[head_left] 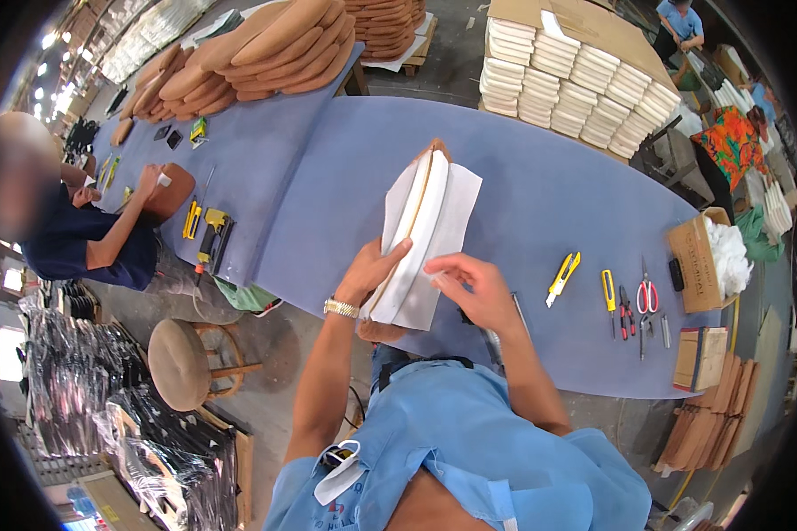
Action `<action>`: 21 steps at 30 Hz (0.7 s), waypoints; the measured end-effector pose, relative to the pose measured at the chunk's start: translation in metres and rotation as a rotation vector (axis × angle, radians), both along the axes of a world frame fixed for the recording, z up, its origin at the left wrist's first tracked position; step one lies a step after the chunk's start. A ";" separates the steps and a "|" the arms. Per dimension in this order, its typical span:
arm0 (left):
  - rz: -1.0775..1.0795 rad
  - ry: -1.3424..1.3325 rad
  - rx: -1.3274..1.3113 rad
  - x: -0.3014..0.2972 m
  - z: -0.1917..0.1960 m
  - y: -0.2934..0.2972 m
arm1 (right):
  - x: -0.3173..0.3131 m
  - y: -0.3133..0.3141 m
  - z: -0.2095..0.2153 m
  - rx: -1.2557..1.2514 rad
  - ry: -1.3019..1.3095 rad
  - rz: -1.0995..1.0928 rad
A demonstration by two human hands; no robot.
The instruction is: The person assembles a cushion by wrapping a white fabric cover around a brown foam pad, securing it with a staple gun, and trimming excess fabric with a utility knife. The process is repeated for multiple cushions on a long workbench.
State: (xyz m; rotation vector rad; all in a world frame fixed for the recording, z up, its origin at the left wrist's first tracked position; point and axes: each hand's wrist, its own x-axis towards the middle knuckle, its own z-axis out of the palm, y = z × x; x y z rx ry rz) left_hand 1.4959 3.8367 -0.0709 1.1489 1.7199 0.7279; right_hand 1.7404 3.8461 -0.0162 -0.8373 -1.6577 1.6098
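Above the near table edge I hold a long brown padded cushion (380,332) on its side, with white padding (427,208) along it. A thin white sheet (460,203) spreads out flat on both sides of the padding. My left hand (374,270) is wrapped round the cushion's lower left part, the thumb pressing on the white strip. Beside the sheet's right edge, my right hand (475,290) has thumb and forefinger drawn together. Whatever lies between those fingertips is too small to make out. Partly hidden behind the right forearm is a dark tool (491,343).
On the blue-grey table (558,186) at right lie a yellow cutter knife (564,279), a yellow screwdriver (608,290), red scissors (647,296) and a box of white stuffing (695,265). Left, a co-worker (97,234) handles a brown pad near a staple gun (212,241). Brown cushions (283,49) are piled behind.
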 end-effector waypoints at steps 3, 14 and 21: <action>-0.038 0.298 0.032 0.012 0.009 0.040 | 0.039 -0.037 0.124 0.388 0.318 0.017; 0.390 0.213 0.312 -0.012 -0.003 -0.043 | 0.060 -0.028 0.195 0.485 1.193 0.659; 0.891 -0.443 0.659 -0.010 0.010 -0.108 | 0.015 -0.023 0.203 0.490 1.354 0.744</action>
